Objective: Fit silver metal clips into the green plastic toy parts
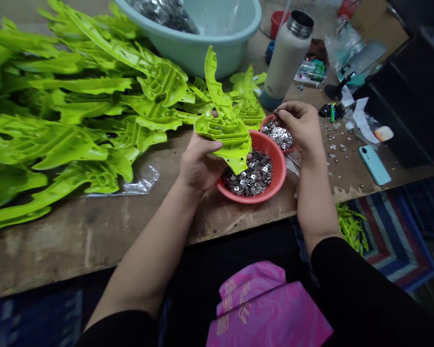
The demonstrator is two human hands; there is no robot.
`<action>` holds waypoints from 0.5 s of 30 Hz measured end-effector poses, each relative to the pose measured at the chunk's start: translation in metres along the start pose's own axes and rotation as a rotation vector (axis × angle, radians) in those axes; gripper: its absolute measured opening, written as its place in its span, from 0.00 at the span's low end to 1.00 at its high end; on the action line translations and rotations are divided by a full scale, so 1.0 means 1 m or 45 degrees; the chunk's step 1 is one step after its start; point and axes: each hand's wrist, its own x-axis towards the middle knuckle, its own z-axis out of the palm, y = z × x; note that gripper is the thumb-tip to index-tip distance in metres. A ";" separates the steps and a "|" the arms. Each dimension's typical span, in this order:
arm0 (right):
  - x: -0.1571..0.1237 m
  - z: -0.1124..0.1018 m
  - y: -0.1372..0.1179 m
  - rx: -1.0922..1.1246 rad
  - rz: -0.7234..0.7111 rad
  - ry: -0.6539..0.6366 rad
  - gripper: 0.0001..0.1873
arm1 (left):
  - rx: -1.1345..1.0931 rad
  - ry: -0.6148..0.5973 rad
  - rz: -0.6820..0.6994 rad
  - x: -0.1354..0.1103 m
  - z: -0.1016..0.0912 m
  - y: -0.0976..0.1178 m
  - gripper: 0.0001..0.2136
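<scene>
Head cam: left hand [198,164] clamps a lime-green moulded plastic part [226,125], its tip hiding part of an orange-red bowl [273,180] of metal clips [251,174] just past the grip; right hand [298,127] pinches together over a smaller red bowl [277,135], anything between its fingertips [280,113] too small to make out.

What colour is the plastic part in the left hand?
The plastic part is lime green, clearest in the head view.

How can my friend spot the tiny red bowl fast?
On the wooden workbench, find the big orange-red bowl full of metal clips. Right behind it, under the person's right hand, sits a much smaller red bowl. It is the little one, heaped with shiny metal bits.
</scene>
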 end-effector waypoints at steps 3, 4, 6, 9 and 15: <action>-0.002 -0.004 -0.005 -0.148 -0.035 0.035 0.06 | 0.016 -0.031 -0.033 0.000 -0.001 -0.001 0.27; -0.002 -0.006 -0.005 -0.250 -0.046 0.030 0.06 | 0.010 -0.033 -0.031 0.000 -0.002 -0.001 0.26; -0.002 -0.010 -0.005 -0.523 -0.056 -0.017 0.08 | -0.003 -0.033 -0.021 0.001 -0.003 -0.001 0.25; 0.000 -0.010 0.001 -0.922 0.010 -0.147 0.09 | 0.001 -0.011 -0.020 0.002 -0.003 -0.001 0.25; 0.006 0.000 0.008 -1.127 0.098 -0.275 0.12 | -0.039 -0.001 -0.034 0.002 0.000 -0.001 0.32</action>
